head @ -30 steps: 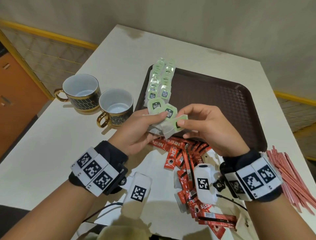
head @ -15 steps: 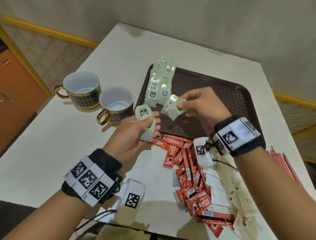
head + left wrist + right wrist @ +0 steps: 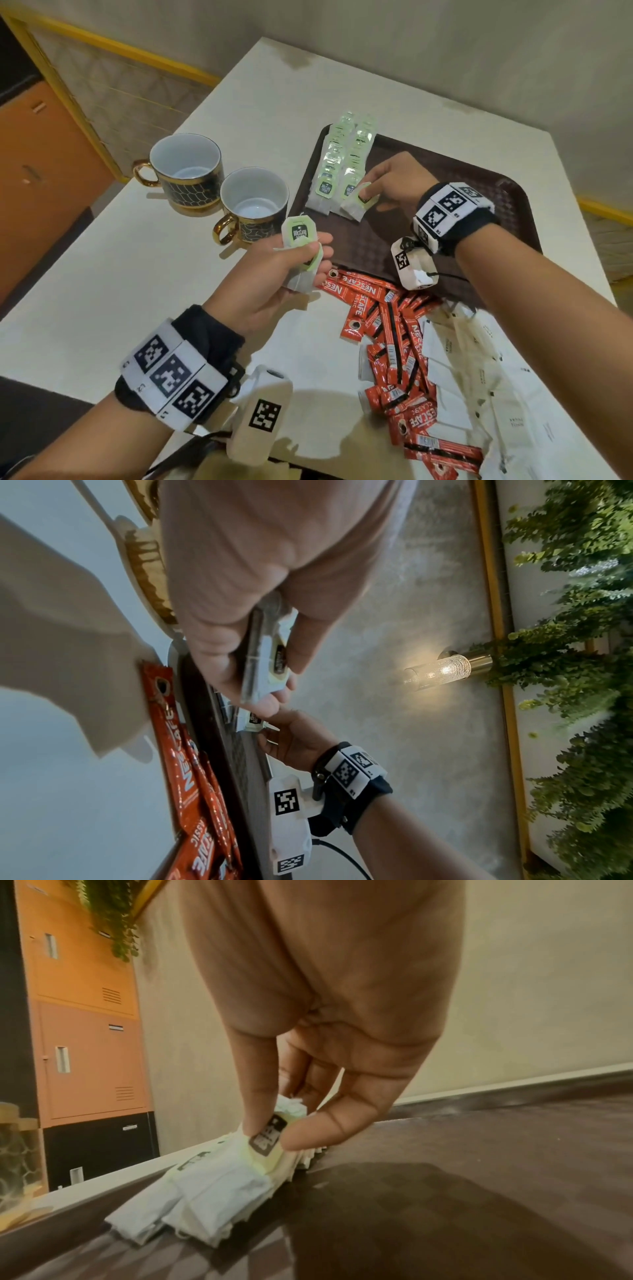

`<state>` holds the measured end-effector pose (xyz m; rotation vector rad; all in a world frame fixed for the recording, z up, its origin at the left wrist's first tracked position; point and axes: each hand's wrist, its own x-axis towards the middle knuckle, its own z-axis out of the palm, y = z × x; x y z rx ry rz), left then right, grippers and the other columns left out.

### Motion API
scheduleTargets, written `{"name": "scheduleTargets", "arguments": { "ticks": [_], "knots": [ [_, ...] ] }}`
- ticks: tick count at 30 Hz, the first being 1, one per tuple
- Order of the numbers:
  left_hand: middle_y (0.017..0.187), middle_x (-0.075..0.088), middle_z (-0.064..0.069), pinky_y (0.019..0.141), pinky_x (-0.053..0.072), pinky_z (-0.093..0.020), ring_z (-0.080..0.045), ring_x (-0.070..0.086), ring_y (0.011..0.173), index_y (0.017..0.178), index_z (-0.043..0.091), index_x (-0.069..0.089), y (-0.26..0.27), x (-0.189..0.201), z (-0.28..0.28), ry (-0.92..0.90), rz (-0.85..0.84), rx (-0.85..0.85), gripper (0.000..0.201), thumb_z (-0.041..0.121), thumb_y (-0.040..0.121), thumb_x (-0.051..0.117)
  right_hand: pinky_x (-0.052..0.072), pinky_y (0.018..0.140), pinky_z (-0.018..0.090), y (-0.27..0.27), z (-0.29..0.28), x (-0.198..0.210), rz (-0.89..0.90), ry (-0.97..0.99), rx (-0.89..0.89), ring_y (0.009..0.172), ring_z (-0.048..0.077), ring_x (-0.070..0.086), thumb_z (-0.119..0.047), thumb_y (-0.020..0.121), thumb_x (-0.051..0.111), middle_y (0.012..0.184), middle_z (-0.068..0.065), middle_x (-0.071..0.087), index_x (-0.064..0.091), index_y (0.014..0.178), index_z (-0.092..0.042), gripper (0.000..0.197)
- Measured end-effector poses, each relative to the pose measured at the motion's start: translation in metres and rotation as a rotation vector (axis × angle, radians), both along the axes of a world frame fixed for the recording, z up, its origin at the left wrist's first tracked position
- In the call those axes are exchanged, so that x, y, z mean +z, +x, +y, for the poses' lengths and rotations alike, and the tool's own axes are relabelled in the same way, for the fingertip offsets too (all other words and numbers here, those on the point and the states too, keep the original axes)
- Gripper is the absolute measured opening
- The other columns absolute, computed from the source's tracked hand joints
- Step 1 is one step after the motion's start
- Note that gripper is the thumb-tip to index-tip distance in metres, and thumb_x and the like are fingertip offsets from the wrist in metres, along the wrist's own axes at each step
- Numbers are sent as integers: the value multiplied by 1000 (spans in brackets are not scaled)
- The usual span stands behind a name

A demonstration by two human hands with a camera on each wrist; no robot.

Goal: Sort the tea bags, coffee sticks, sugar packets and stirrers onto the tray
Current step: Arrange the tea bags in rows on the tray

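White table [image 3: 212, 113], right hand [image 3: 394, 183] pinching tea bag [image 3: 361, 202] on tray [image 3: 479, 212]

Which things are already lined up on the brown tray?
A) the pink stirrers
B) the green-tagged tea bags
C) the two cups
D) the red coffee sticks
B: two rows of tea bags lie along the left side of the tray, where the right hand pinches one more tea bag at the near end of a row; the coffee sticks lie on the table.
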<state>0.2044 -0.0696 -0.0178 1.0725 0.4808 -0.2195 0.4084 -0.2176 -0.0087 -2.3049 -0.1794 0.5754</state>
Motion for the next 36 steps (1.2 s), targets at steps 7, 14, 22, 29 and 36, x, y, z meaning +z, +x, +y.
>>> {"name": "scheduleTargets", "arguments": {
  "ticks": [7, 14, 22, 29, 36],
  "knots": [
    [104, 74, -11, 74, 60, -26, -17, 70, 89, 109, 10, 70, 3, 2, 0, -22, 13, 5, 19, 11, 94, 58, 55, 54, 20, -2, -7, 7, 3, 31, 17, 72, 16, 64, 1, 81, 72, 78, 5, 66, 70, 87, -6, 10],
    [108, 73, -13, 77, 60, -30, -20, 70, 92, 115, 10, 68, 4, 3, 0, -86, 58, 29, 23, 16, 95, 56, 53, 59, 12, -14, 6, 49, 84, -18, 345, 62, 2, 67, 3, 85, 68, 84, 9, 70, 71, 99, 0, 16],
    [105, 74, -12, 75, 60, -33, -22, 70, 91, 113, 12, 68, -3, 4, 5, -114, 105, 45, 23, 21, 96, 55, 61, 70, 32, -16, 66, 24, -97, -270, 476, 67, 20, 68, 1, 80, 74, 88, 12, 67, 67, 89, -7, 14],
    [95, 74, -10, 77, 58, -35, -21, 69, 87, 108, 11, 69, -6, 5, 9, -121, 101, 49, 21, 20, 97, 53, 46, 49, 20, -15, 68, 18, -281, -377, 435, 71, 22, 61, -10, 76, 79, 91, 7, 60, 63, 94, -6, 24],
    [107, 72, -14, 73, 61, -30, -21, 71, 91, 118, 9, 65, 0, 13, 10, -146, 74, 59, 26, 18, 96, 54, 48, 65, 30, -36, 70, 0, -407, -405, 566, 85, 25, 58, -13, 78, 72, 100, 10, 60, 59, 98, -9, 24]
  ]
}}
